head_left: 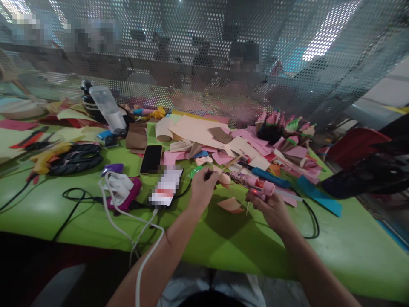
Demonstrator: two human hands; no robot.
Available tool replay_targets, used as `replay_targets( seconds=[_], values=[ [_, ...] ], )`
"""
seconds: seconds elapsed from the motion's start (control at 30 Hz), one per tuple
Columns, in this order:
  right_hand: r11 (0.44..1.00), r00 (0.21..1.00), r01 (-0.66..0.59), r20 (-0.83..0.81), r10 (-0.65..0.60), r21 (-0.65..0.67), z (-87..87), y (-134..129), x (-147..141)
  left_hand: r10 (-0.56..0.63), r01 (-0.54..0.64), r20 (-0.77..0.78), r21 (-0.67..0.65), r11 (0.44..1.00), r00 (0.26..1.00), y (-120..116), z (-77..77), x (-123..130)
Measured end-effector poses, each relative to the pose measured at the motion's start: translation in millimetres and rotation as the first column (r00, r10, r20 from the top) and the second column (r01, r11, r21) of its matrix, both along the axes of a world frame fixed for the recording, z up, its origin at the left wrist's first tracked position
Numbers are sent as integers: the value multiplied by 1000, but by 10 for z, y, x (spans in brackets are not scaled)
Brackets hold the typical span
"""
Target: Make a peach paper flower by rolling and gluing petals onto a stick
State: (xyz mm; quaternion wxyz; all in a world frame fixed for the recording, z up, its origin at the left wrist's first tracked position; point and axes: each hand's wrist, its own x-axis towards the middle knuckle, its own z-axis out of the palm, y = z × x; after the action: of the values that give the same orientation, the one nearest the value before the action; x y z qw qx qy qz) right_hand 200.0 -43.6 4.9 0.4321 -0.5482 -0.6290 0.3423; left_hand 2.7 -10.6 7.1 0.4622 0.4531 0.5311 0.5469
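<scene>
My right hand (268, 209) grips a pink glue gun (244, 180) with a patterned barrel. A small red light glows on it, and a clear glue stick (289, 195) pokes out behind. The nozzle points left, close to my left hand (204, 183). The fingers of that hand are pinched on a peach paper piece (224, 178), partly hidden by the fingers. Below, a curved peach paper petal (230, 205) lies on the green table (223, 251). A green crumpled bit (195, 171) sits just behind my left fingers.
Paper scraps (198, 130) spread across the back. A blue-handled cutter (271, 177) lies behind the glue gun. To the left are a lit phone (166, 187), a dark phone (151, 159), a purple power strip (131, 196) with white cables, and a bottle (108, 108). Paper flowers (292, 123) stand back right.
</scene>
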Motion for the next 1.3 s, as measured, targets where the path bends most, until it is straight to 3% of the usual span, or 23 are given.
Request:
replay_targets(
  seconds=[0.27,0.7,1.0,1.3],
  values=[
    [1000,1000,10,5,-10,13,-3,2,-11,-28,28,-2,26,999,1000,10,-16,14],
    [999,999,44,-17,-44,-4,53,-1,-41,41,-42,102,9,999,994,19,16,-18],
    [999,999,34,16,-34,-12,45,3,-24,-24,21,60,36,999,998,31,-29,-14],
    [999,999,41,14,-41,2,82,6,-33,39,-41,79,13,999,996,19,9,-42]
  ],
)
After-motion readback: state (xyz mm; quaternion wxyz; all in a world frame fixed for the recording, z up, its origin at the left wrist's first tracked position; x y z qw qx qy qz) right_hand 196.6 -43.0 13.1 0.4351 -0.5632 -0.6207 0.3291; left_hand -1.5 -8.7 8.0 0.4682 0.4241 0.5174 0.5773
